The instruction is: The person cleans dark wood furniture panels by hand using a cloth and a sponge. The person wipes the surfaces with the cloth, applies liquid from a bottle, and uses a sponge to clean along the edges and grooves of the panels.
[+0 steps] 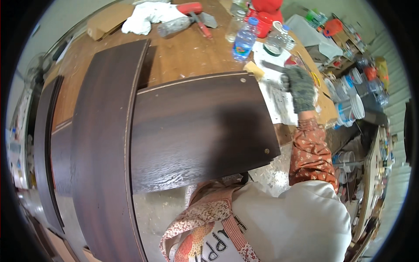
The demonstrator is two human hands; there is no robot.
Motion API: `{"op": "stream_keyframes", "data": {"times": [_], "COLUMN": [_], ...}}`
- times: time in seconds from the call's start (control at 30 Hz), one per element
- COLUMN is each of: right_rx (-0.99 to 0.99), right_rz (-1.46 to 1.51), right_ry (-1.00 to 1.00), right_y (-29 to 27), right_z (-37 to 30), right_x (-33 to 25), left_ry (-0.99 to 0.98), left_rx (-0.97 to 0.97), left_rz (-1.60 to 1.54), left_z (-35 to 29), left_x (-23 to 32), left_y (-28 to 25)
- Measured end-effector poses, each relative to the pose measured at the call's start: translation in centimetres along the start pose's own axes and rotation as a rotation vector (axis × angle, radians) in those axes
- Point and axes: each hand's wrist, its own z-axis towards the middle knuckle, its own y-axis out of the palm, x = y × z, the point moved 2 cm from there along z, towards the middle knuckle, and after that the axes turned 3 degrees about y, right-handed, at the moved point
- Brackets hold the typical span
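Note:
My right hand (301,87), in a grey-green work glove, is over the white paper (275,94) at the right of the table. Its fingers are curled around the near end of a flat, dark grey blade (271,66), like a scraper; its handle is hidden in the glove. A yellow sponge-like block (253,70) lies beside the blade's tip. Just left of the paper is a dark brown wood-grain board (192,126) with round fittings at its right corners. Another long dark board (104,131) overlaps its left end. My left hand is out of view.
Plastic bottles (245,41) and a red container (264,24) stand behind the paper. Yellow-handled scissors (315,78) lie to the hand's right. A red-handled tool (200,26) and white cloth (148,16) are at the back. Buckets (350,109) stand beyond the table's right edge.

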Motion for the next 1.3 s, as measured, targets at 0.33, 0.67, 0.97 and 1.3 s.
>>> {"op": "stream_keyframes", "data": {"times": [0.33,0.67,0.97,1.3], "right_rx": [-0.097,-0.419,-0.573,-0.136], "right_rz": [0.041,0.2,0.555,0.83], "right_ry": [0.625,0.271,-0.162,0.108], "right_y": [-4.2,-2.4,7.5,1.4], "right_z": [-5.1,1.1,0.3,6.1], "right_x": [10.6,2.7,-0.4,-0.8], "left_ry": [-0.03,0.466,0.422,0.497], "left_rx": [-0.176,-0.554,-0.496,-0.381], "left_rz": [-0.376,-0.061,0.053,-0.04], "left_z": [-0.9,-0.4,-1.4,-7.1], "left_x": [17.2,14.9,7.1,10.2], "left_y": [5.4,8.8,-2.9,-4.9]}}
